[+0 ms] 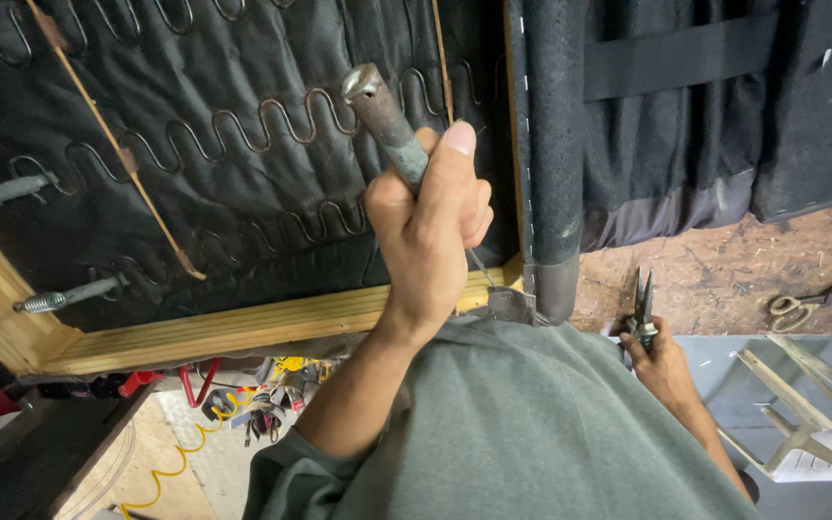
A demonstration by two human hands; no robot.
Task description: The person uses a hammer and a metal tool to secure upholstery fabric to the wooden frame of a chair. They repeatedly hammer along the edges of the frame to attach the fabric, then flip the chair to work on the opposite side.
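Head view: your left hand (428, 236) grips the grey metal rod (387, 120) over the wavy-spring black seat frame (243, 318), right hand (662, 361) clasps dark pliers (642, 308); keep the rod steady.

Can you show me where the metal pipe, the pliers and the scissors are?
metal pipe (384, 114), head view, on its grey shaft above the fist.
pliers (643, 300), head view, on the dark pointed tips.
scissors (790, 308), head view, on the handle loops.

black fabric (243, 193) | yellow wood frame (223, 332) | grey-green shirt (532, 433)
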